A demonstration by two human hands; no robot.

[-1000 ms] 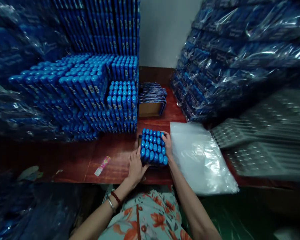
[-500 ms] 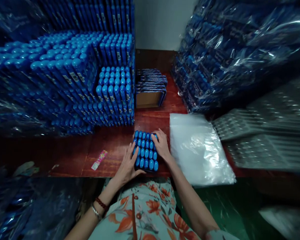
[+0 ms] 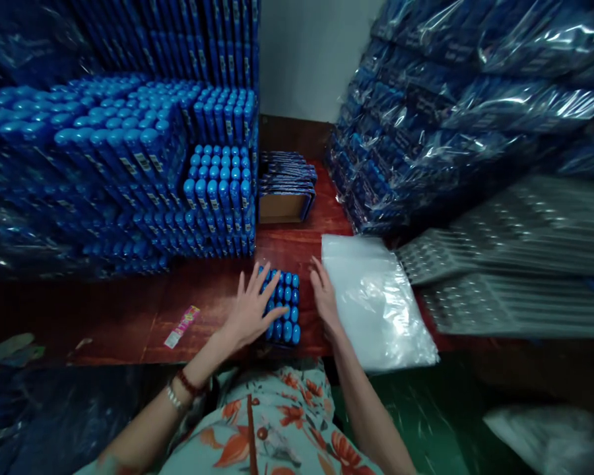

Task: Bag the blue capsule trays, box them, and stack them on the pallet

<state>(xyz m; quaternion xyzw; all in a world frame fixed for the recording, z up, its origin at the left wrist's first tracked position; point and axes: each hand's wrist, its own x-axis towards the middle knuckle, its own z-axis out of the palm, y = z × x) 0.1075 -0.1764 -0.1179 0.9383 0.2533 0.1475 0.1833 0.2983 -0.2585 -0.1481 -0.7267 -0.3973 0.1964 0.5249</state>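
A block of blue rounded-top tubes [image 3: 288, 310] stands in rows on the red-brown table, close to its front edge. Over the left part of this block lies my left hand [image 3: 252, 307], fingers spread, the thumb across the tube tops. My right hand [image 3: 324, 297] is off the block, between it and the clear plastic bags [image 3: 371, 297]. Its fingers are apart and nothing shows in them. The bags lie flat in a pile at the right.
Tall stacks of blue tubes [image 3: 218, 191] rise at the left. Folded cardboard boxes [image 3: 283, 204] stand at the back. Plastic-wrapped blue packs [image 3: 391, 145] and grey moulded trays [image 3: 475, 297] fill the right. A pink label strip [image 3: 182, 327] lies left on the table [image 3: 129, 316].
My right hand has let go of the block's right side and is now apart from it. My left hand has moved from the block's left side onto its top. The view has shifted slightly.
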